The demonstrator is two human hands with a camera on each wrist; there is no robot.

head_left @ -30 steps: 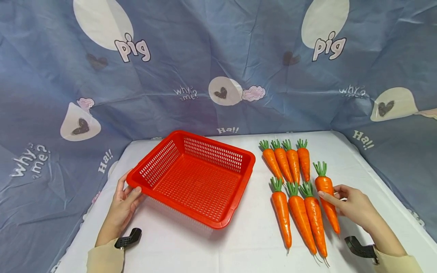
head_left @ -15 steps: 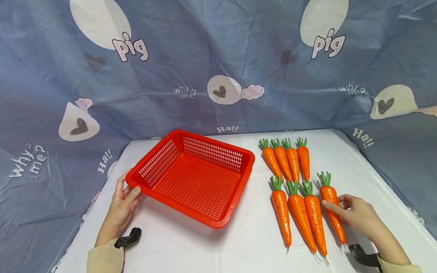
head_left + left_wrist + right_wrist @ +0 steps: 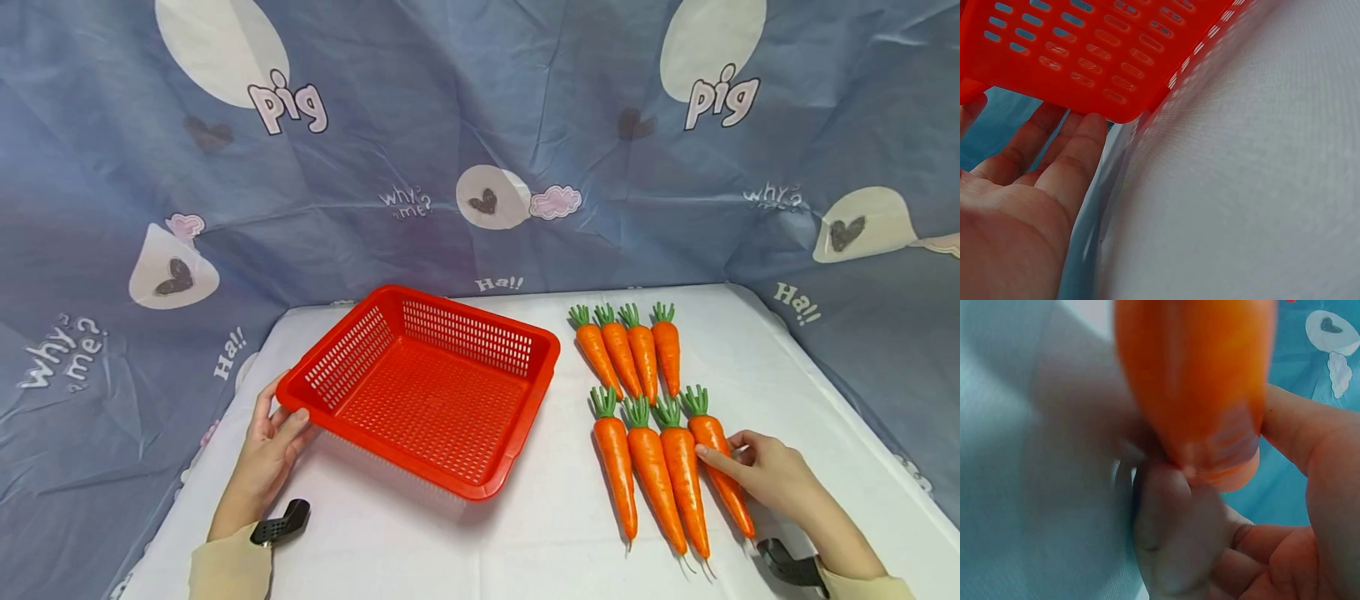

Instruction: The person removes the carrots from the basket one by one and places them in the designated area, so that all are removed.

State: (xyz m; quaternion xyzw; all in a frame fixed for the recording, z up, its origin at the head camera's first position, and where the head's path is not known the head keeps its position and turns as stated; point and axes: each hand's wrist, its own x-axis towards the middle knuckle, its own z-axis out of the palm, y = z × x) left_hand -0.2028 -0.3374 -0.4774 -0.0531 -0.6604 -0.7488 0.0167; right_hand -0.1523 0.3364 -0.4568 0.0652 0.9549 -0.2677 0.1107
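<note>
My left hand (image 3: 266,454) holds the near-left corner of a red plastic basket (image 3: 390,451), thumb on the rim. In the left wrist view the fingers (image 3: 1072,159) reach under the basket's slotted wall (image 3: 1094,53). Nothing lies inside the basket. At the right, my right hand (image 3: 772,475) grips an orange carrot (image 3: 707,433) with green stem stubs, thumb on one side and fingers on the other. This carrot lies at the right end of the front row, tilted, beside another carrot (image 3: 681,467). The right wrist view shows its blurred orange body (image 3: 1197,381) between thumb and fingers.
Behind the front row lies a back row of carrots (image 3: 630,354), tops pointing away from me. Two more front-row carrots (image 3: 615,467) lie to the left. A white cloth (image 3: 540,533) covers the table, and a blue printed curtain (image 3: 420,100) hangs around it.
My right hand has brought its carrot toward me and then left, against the front row. The front-row carrots have shifted slightly left. The left hand and basket stay put.
</note>
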